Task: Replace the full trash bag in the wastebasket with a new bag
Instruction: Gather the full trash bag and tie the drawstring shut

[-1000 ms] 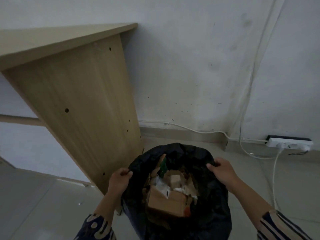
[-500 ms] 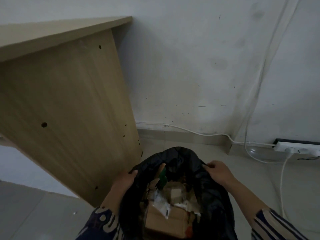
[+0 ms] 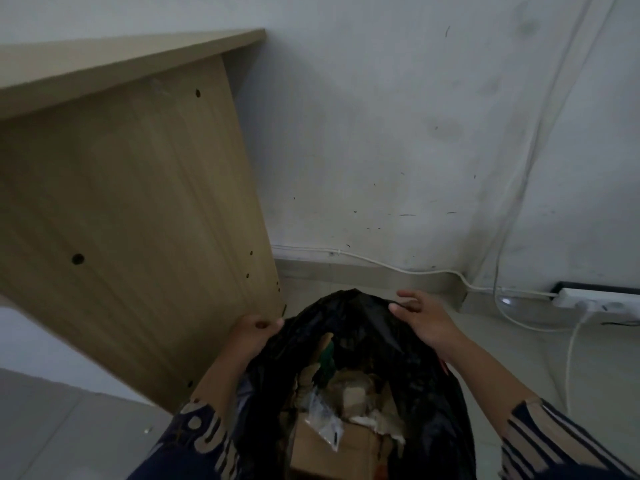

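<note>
A full black trash bag (image 3: 367,323) stands open at the bottom centre, stuffed with cardboard (image 3: 332,445), clear plastic and a green scrap. My left hand (image 3: 254,332) pinches the bag's left rim. My right hand (image 3: 424,318) lies over the right rim with its fingers spread; its thumb and forefinger touch the edge near the far peak. The rim is drawn up into a point at the far side. The wastebasket itself is hidden under the bag.
A wooden desk side panel (image 3: 138,220) stands close on the left, almost touching my left hand. The white wall lies ahead. A white cable (image 3: 381,265) runs along the skirting to a power strip (image 3: 599,299) at the right. Grey tiled floor surrounds the bag.
The bag's rim has been drawn up and inward, narrowing the opening. My right hand has slid toward the far side and its fingers have opened. The view has dipped closer to the bag.
</note>
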The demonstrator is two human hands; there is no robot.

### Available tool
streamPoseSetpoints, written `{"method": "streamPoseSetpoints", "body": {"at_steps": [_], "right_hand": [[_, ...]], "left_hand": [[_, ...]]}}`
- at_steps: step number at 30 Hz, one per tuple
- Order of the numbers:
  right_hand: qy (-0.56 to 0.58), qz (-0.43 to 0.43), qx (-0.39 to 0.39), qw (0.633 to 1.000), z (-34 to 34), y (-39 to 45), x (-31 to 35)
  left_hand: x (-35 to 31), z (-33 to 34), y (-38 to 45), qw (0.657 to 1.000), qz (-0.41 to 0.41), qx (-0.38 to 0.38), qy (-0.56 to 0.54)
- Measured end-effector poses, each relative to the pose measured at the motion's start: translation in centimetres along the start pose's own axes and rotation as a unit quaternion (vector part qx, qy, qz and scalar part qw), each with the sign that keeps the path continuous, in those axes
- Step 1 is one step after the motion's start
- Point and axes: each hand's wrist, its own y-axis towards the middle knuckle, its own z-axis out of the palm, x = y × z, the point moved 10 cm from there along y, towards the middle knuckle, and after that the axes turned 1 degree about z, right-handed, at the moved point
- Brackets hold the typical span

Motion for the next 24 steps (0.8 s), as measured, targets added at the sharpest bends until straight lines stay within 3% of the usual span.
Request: {"method": "streamPoseSetpoints", "body": {"at_steps": [4, 8, 12, 14, 17, 19, 22, 24], "right_hand": [[0.114, -0.08, -0.027, 0.99, -1.1, -1.5, 3.5], [0.125, -0.116, -0.021, 0.985, -3.2, -4.7, 4.0], [-0.087, -0.02, -0.021, 0.996, -4.9, -7.6, -1.4], [-0.169, 0.035, 0.0, 0.985, -5.2, -9.1, -4.7], [-0.188, 0.071, 0.049, 0.978, -4.9, -11.6, -7.2], [-0.221, 0.049, 0.038, 0.973, -5.4, -12.8, -7.0], [-0.271, -0.008, -0.045, 0.961, -7.0, -14.0, -5.0], [-0.25, -0.026, -0.071, 0.965, -7.4, -15.0, -3.6]], "left_hand": [[-4.1, -2.3, -2.2, 0.985, 0.136, -0.071, -0.086], [-3.3, -4.4, -5.5, 0.972, 0.174, -0.057, -0.149], [1.7, -4.4, -7.5, 0.989, 0.128, -0.044, -0.061], [4.7, -2.6, -8.4, 0.997, 0.079, 0.02, -0.018], [9.0, -0.3, -9.7, 0.992, 0.02, 0.121, -0.009], [11.1, -0.9, -9.3, 0.996, 0.03, 0.082, 0.018], [10.8, -2.9, -10.5, 0.993, 0.072, -0.009, 0.097], [9.1, -4.1, -12.2, 0.99, 0.109, -0.04, 0.082]]}}
